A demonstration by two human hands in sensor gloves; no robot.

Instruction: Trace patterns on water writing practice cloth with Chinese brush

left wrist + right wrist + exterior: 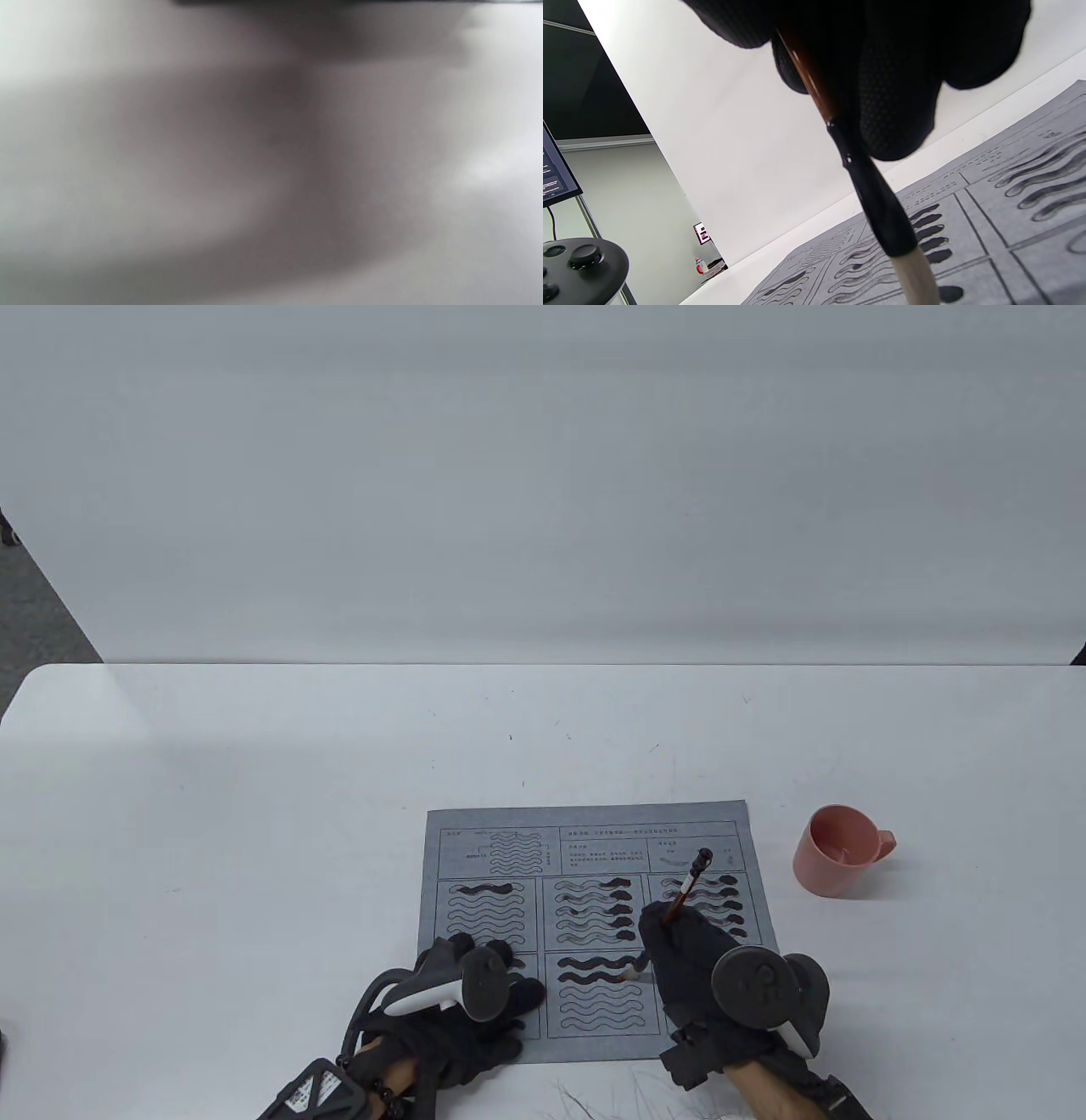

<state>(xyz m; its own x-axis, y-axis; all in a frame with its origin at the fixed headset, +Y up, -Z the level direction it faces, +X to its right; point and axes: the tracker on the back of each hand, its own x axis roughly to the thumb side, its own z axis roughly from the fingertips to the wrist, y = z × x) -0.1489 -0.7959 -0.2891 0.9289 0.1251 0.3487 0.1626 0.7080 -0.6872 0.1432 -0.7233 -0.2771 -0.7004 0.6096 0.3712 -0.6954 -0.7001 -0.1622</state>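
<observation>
Right hand (721,976): gloved fingers (899,84) curled round the brush shaft, a tracker on the back of the hand; the hand sits over the lower right part of the cloth
Brush (679,899): brown shaft rising tilted from the right fingers, its dark knobbed end above and beyond them; in the right wrist view a black ferrule and pale tuft (916,275) run down below the fingertips
Brush tip: just left of the right fingers, at the right end of the second wave line in the lower middle panel
Cloth (594,823): grey sheet flat on the table, printed with panels of wavy outlines; several lines are filled dark, the top two of the lower middle panel among them
Left hand (462,1010): lies on the lower left corner of the cloth, fingers stretched out fairly flat on it and holding nothing; the left wrist view is too blurred to add detail
Cup (836,851): pink, with a handle, on the table well to the right of the right fingers and clear of the cloth
Table (254,814): white, bearing cloth and cup
</observation>
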